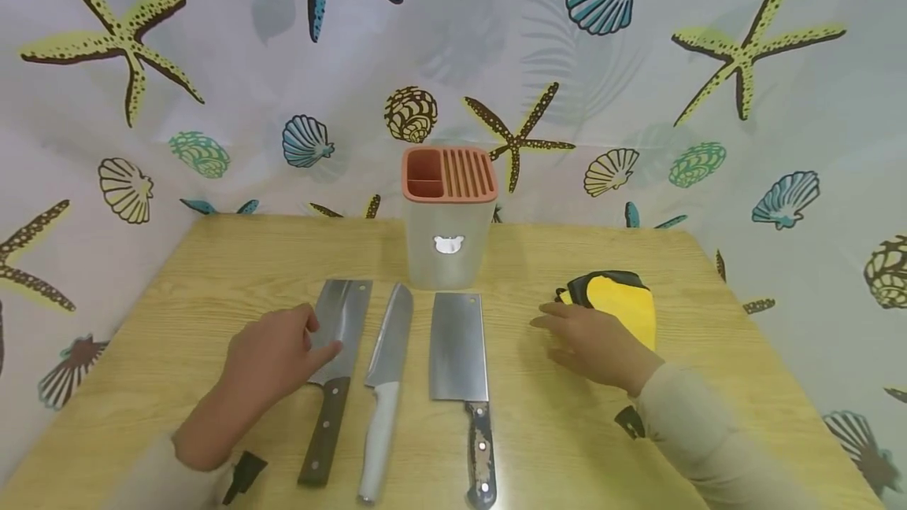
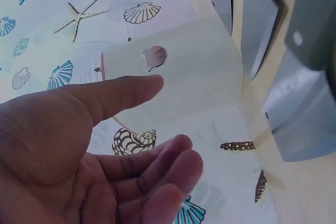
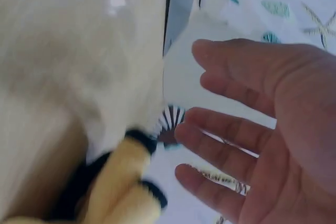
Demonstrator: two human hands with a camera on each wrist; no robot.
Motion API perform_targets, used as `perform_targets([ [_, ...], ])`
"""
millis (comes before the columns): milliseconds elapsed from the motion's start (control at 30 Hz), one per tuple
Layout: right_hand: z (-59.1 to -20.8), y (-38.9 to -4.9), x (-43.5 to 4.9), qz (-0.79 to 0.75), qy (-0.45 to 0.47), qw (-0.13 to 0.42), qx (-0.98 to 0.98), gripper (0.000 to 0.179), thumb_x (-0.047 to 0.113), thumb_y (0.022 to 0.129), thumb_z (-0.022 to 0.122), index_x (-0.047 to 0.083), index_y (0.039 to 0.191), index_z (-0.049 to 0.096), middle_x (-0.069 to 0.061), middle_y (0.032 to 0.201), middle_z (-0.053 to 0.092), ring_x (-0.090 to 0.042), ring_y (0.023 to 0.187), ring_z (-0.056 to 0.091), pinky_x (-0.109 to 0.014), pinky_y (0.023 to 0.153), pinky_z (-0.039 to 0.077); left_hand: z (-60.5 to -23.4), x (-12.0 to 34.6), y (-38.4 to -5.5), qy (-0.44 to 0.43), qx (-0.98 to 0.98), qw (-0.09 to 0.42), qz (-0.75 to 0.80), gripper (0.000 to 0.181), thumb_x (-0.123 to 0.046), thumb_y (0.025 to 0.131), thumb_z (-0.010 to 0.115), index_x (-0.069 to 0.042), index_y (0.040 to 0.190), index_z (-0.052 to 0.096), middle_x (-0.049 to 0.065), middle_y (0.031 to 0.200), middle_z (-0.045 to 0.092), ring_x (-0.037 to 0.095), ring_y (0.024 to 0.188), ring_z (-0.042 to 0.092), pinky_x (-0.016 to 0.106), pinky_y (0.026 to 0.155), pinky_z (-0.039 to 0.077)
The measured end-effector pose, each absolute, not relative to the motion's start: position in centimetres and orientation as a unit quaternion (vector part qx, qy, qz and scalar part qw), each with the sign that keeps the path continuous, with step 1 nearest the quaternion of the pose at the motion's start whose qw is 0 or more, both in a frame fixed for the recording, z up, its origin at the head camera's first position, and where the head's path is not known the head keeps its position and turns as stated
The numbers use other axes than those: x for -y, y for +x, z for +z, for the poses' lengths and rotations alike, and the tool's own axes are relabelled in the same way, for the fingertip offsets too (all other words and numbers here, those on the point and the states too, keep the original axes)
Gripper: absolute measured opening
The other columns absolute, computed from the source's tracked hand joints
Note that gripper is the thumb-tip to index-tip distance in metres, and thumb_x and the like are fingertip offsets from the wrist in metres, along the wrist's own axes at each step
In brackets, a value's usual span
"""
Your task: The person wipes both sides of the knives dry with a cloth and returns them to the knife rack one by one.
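My left hand [image 1: 272, 356] hovers over the left cleaver [image 1: 327, 431], thumb apart from loosely bent fingers, nothing between them. That cleaver has a dark riveted handle and a broad steel blade. To its right lie a white-handled knife [image 1: 383, 408] and a second cleaver [image 1: 458, 349] with a worn black handle, all blades pointing away from me. My right hand [image 1: 598, 345] is held beside a yellow and black fabric bundle [image 1: 631, 305], overlapping it in the head view. Its fingers are spread and relaxed in the right wrist view, where the bundle [image 3: 126, 177] sits lower left.
A pale knife holder [image 1: 446, 258] with an orange slotted top and a shiny bear-shaped badge stands upright behind the knives. The wooden table [image 1: 241, 274] ends at a hanging cloth [image 1: 340, 85] printed with starfish and shells, which also borders both sides.
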State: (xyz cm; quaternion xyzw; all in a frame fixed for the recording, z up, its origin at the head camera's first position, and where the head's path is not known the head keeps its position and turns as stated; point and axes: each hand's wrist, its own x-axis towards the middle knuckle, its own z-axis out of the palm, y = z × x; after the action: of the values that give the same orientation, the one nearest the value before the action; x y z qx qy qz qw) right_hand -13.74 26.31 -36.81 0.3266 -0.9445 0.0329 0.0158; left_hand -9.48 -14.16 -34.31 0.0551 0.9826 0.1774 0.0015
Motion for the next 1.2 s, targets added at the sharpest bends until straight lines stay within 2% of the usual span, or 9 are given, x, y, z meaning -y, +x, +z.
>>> perform_targets([
  [167, -38.2, -13.0, -24.3, 0.002, 0.383, 0.024, 0.923, 0.038, 0.016, 0.083, 0.078, 0.015, 0.12, 0.069, -0.011, 0.13, 0.067, -0.028, 0.109, 0.069, -0.041, 0.088, 0.059, -33.2, 13.3, -13.1, 0.11, -0.977, -0.048, 0.175, 0.033, -0.031, 0.084, 0.077, -0.002, 0.095, 0.064, 0.003, 0.072, 0.062, 0.014, 0.056, 0.051, 0.028, 0.046, 0.039],
  [300, -39.4, -12.3, -23.2, -0.028, 0.428, 0.053, 0.902, 0.038, 0.012, 0.08, 0.079, 0.019, 0.117, 0.07, -0.006, 0.125, 0.07, -0.024, 0.107, 0.07, -0.039, 0.088, 0.059, -32.5, 12.7, -17.0, 0.146, -0.975, -0.063, 0.158, 0.039, -0.031, 0.085, 0.076, -0.001, 0.106, 0.063, 0.01, 0.088, 0.068, 0.02, 0.068, 0.06, 0.033, 0.053, 0.048],
  [500, -40.7, -11.6, -21.6, -0.054, 0.488, 0.094, 0.866, 0.044, 0.007, 0.086, 0.07, 0.022, 0.126, 0.064, -0.005, 0.132, 0.067, -0.021, 0.11, 0.07, -0.036, 0.086, 0.06, -30.7, 11.8, -22.6, 0.173, -0.974, -0.041, 0.138, 0.067, -0.045, 0.086, 0.073, 0.001, 0.129, 0.051, 0.019, 0.123, 0.063, 0.033, 0.102, 0.064, 0.05, 0.079, 0.057],
  [600, -41.2, -11.6, -20.8, -0.076, 0.511, 0.104, 0.85, 0.044, 0.009, 0.089, 0.068, 0.026, 0.129, 0.063, -0.004, 0.137, 0.064, -0.019, 0.115, 0.068, -0.034, 0.087, 0.06, -29.9, 11.3, -25.1, 0.184, -0.972, -0.027, 0.145, 0.09, -0.053, 0.084, 0.073, -0.003, 0.149, 0.036, 0.021, 0.145, 0.05, 0.039, 0.12, 0.059, 0.058, 0.09, 0.054],
  [667, -41.5, -11.6, -20.3, -0.083, 0.521, 0.106, 0.843, 0.042, 0.013, 0.088, 0.07, 0.03, 0.126, 0.065, -0.001, 0.137, 0.063, -0.017, 0.116, 0.067, -0.032, 0.088, 0.059, -29.6, 11.1, -26.3, 0.194, -0.969, -0.015, 0.154, 0.101, -0.055, 0.083, 0.074, -0.006, 0.156, 0.025, 0.022, 0.155, 0.039, 0.04, 0.124, 0.057, 0.061, 0.094, 0.052],
  [833, -42.5, -11.6, -19.4, -0.096, 0.536, 0.1, 0.833, 0.043, 0.019, 0.087, 0.072, 0.037, 0.125, 0.067, 0.004, 0.138, 0.061, -0.013, 0.118, 0.065, -0.029, 0.091, 0.058, -29.2, 10.4, -28.0, 0.215, -0.957, 0.018, 0.194, 0.114, -0.057, 0.078, 0.077, -0.008, 0.159, 0.014, 0.019, 0.163, 0.027, 0.037, 0.142, 0.042, 0.059, 0.111, 0.041],
  [933, -42.8, -11.7, -19.0, -0.1, 0.556, 0.12, 0.816, 0.043, 0.022, 0.087, 0.072, 0.038, 0.126, 0.066, 0.003, 0.137, 0.062, -0.012, 0.12, 0.064, -0.028, 0.092, 0.057, -29.3, 9.9, -28.9, 0.225, -0.948, 0.028, 0.222, 0.114, -0.056, 0.076, 0.079, -0.009, 0.159, 0.017, 0.015, 0.164, 0.027, 0.035, 0.151, 0.029, 0.057, 0.119, 0.033],
  [1100, -42.5, -11.8, -18.4, -0.111, 0.595, 0.162, 0.779, 0.033, 0.026, 0.084, 0.074, 0.038, 0.115, 0.07, 0.006, 0.13, 0.065, -0.009, 0.115, 0.066, -0.024, 0.09, 0.056, -29.3, 9.2, -29.4, 0.247, -0.924, 0.035, 0.288, 0.104, -0.05, 0.074, 0.084, -0.015, 0.156, 0.031, 0.008, 0.158, 0.041, 0.031, 0.148, 0.036, 0.056, 0.12, 0.032],
  [1200, -42.2, -11.8, -18.1, -0.122, 0.609, 0.165, 0.766, 0.029, 0.024, 0.083, 0.076, 0.036, 0.108, 0.072, 0.007, 0.126, 0.067, -0.007, 0.109, 0.068, -0.022, 0.087, 0.056, -29.3, 9.2, -29.4, 0.259, -0.913, 0.035, 0.313, 0.1, -0.047, 0.075, 0.084, -0.016, 0.155, 0.031, 0.007, 0.153, 0.047, 0.029, 0.144, 0.042, 0.055, 0.117, 0.037],
])
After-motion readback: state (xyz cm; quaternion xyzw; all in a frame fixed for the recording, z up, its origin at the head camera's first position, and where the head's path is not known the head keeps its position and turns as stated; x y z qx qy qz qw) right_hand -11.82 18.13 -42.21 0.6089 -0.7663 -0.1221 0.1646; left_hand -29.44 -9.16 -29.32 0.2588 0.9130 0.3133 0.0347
